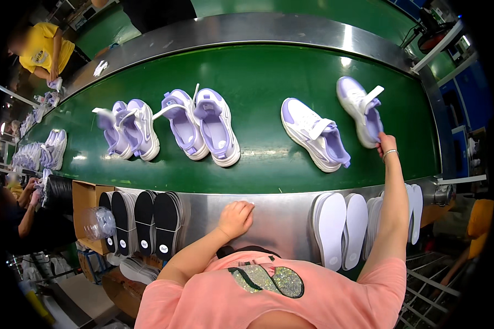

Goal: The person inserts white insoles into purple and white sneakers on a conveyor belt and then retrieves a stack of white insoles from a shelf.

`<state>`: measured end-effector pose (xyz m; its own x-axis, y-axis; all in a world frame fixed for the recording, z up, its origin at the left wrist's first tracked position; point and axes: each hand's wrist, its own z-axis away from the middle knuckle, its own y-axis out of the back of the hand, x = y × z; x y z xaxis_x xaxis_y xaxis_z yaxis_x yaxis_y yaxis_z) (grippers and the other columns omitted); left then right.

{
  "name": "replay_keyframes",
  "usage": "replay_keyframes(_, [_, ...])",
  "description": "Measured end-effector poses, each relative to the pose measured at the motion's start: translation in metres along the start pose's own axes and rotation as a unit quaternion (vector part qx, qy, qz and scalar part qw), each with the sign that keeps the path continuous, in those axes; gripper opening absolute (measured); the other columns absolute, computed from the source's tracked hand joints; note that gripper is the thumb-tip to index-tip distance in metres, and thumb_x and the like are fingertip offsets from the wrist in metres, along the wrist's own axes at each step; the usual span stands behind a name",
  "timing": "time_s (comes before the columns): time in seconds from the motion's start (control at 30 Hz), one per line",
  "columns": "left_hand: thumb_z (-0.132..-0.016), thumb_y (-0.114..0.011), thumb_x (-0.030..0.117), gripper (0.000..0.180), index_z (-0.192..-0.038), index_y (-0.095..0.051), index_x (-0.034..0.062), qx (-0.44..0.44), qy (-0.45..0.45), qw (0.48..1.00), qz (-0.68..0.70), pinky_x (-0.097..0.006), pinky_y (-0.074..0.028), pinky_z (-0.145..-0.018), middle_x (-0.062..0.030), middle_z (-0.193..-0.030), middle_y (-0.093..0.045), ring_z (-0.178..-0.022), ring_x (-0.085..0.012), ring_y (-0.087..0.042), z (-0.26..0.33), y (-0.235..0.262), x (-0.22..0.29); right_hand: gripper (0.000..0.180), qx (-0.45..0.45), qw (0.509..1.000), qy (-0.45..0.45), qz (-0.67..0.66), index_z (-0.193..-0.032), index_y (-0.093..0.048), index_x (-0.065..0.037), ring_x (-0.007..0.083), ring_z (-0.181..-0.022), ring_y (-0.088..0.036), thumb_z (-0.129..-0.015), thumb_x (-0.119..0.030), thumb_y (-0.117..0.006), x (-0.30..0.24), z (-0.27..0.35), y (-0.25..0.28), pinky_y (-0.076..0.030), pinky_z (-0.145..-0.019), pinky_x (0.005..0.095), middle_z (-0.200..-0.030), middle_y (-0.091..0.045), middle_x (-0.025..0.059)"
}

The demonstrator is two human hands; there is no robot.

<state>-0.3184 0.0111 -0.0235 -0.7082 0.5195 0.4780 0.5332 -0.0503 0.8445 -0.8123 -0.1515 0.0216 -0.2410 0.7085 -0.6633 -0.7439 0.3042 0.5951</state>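
Pink shirt [340,296] filled six o'clock; left hand [236,219] curled, contents unclear; right hand [387,146] pinched a shoe [358,112] at two o'clock.

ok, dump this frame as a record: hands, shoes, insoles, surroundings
left hand: fingers curled, over the steel ledge; whether it holds anything is unclear
right hand: arm extended, gripping the heel of the rightmost shoe
nearest shoe to that: single white-and-lilac sneaker, strap across top
other shoes: middle pair and left pair, on the green surface
insoles: black stacks left, white stacks right
nearby: person in yellow, far left
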Motion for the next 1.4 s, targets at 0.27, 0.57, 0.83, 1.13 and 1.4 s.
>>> replay_keyframes(0.27, [-0.07, -0.056, 0.015, 0.022, -0.091, -0.054, 0.0089, -0.007, -0.01, 1.0, 0.012, -0.034, -0.041, -0.067, -0.0053, -0.085, -0.053, -0.077, -0.0221, -0.052, 0.002, -0.002, -0.002, 0.035, 0.001, 0.852, 0.313, 0.419, -0.091, -0.06, -0.007, 0.0316, -0.09, -0.056, -0.073, -0.036, -0.06, -0.053, 0.114, -0.038, -0.043, -0.08, 0.0377, -0.096, -0.06, 0.0135])
replay_keyframes(0.57, [-0.069, -0.057, 0.015, 0.024, -0.091, -0.054, 0.0073, 0.015, -0.004, 0.998, 0.061, -0.038, -0.042, -0.068, -0.0091, -0.086, -0.053, -0.078, -0.0271, -0.052, 0.001, -0.007, -0.001, 0.033, -0.052, 0.85, 0.249, 0.462, -0.095, -0.062, -0.011, 0.0297, -0.094, -0.056, -0.066, -0.026, -0.057, -0.055, 0.112, -0.105, -0.044, -0.081, 0.0381, -0.1, -0.059, 0.0151])
replay_keyframes(0.83, [-0.072, -0.065, 0.03, 0.062, -0.12, -0.036, 0.0029, 0.074, 0.179, 0.899, 0.392, -0.036, -0.038, -0.081, -0.0169, -0.103, -0.045, -0.095, -0.0254, -0.046, -0.049, 0.023, 0.015, 0.025, -0.019, 0.838, 0.375, 0.397, -0.081, -0.062, -0.005, 0.0334, -0.081, -0.058, -0.068, -0.024, -0.053, -0.087, 0.252, -0.113, -0.046, -0.073, 0.0416, -0.086, -0.06, 0.0174])
replay_keyframes(1.13, [-0.062, -0.067, 0.026, 0.07, -0.118, -0.036, -0.0013, 0.012, 0.149, 0.956, 0.254, -0.039, -0.032, -0.089, -0.0222, -0.109, -0.04, -0.102, -0.034, -0.039, -0.006, 0.013, 0.028, 0.029, -0.097, 0.826, 0.333, 0.444, -0.084, -0.06, -0.004, 0.033, -0.072, -0.059, -0.076, -0.031, -0.052, 0.02, 0.367, -0.142, -0.047, -0.064, 0.0414, -0.086, -0.056, 0.0183])
replay_keyframes(1.4, [-0.065, -0.053, 0.004, 0.039, -0.102, -0.046, -0.0027, 0.128, 0.081, 0.967, 0.205, -0.042, -0.036, -0.083, -0.0214, -0.103, -0.045, -0.093, -0.0372, -0.043, -0.01, 0.034, 0.053, 0.022, 0.039, 0.884, 0.428, 0.184, -0.086, -0.057, -0.005, 0.0318, -0.076, -0.056, -0.073, -0.023, -0.06, 0.072, 0.351, -0.073, -0.044, -0.066, 0.039, -0.089, -0.056, 0.0108])
